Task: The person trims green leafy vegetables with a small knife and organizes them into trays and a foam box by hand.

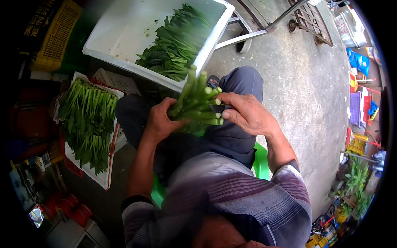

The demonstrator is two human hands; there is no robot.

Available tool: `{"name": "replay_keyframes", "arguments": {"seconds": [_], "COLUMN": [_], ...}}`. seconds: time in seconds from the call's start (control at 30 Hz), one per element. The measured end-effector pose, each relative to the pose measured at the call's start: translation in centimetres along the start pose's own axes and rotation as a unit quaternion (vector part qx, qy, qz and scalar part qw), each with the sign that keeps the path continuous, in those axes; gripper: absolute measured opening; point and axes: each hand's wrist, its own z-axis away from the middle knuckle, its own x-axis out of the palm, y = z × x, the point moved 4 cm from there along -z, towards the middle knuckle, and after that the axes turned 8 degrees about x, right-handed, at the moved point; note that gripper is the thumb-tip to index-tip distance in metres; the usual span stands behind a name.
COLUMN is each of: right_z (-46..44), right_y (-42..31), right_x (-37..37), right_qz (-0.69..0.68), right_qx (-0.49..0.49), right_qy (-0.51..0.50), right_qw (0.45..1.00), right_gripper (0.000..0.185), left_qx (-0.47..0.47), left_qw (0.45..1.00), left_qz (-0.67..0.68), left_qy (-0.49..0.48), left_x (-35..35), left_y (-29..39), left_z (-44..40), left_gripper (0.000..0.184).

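A bunch of thick green leafy-vegetable stems [192, 99] is gripped in my left hand [160, 120], over my lap. Its pale cut ends point up and to the right, while the leaves are mostly hidden below. At those ends, my right hand [246, 113] pinches a small dark blade, probably a short knife [218, 108], between thumb and fingers. The blade lies against or very close to the stem ends; its handle is hidden in my palm. Beyond my hands, more leafy greens [175, 45] lie along the right side of a white foam box [113, 29].
To my left, stacked bunches of greens [87, 120] lie on a white tray [99, 180] above a crate. I sit on a green plastic stool [260, 161]. A metal frame [242, 39] and a wheeled cart [312, 22] stand on the concrete floor, with baskets [356, 107] farther right.
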Motion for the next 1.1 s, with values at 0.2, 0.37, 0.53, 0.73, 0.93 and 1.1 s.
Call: {"name": "replay_keyframes", "arguments": {"seconds": [0.2, 0.37, 0.53, 0.73, 0.93, 1.1], "right_z": [0.0, 0.0, -0.2, -0.3, 0.0, 1.0], "right_y": [0.0, 0.2, 0.0, 0.8, 1.6, 3.0], "right_x": [0.0, 0.2, 0.0, 0.8, 1.5, 1.2], "right_qz": [0.004, 0.003, 0.014, -0.034, -0.041, -0.119], "right_qx": [-0.009, -0.016, -0.006, -0.004, 0.031, 0.118], "right_qy": [-0.009, 0.000, -0.011, -0.007, 0.018, 0.102], "right_qw": [1.000, 1.000, 1.000, 0.999, 0.999, 0.981], "right_gripper": [0.041, 0.037, 0.036, 0.036, 0.038, 0.041], "left_qx": [-0.016, -0.022, -0.026, -0.005, 0.027, 0.022], "left_qw": [0.999, 0.999, 0.999, 1.000, 0.998, 0.997], "left_qz": [0.031, 0.045, 0.036, -0.003, -0.053, -0.054], "left_qy": [-0.011, -0.012, -0.017, -0.002, 0.028, 0.041], "left_x": [0.0, 0.2, 0.0, -0.3, -0.4, -0.7], "left_y": [-0.4, -0.9, -0.9, -0.9, -1.5, -1.8], "left_z": [0.2, 0.4, 0.5, 0.8, 1.2, 1.3], "left_gripper": [0.049, 0.050, 0.046, 0.046, 0.049, 0.045]}}
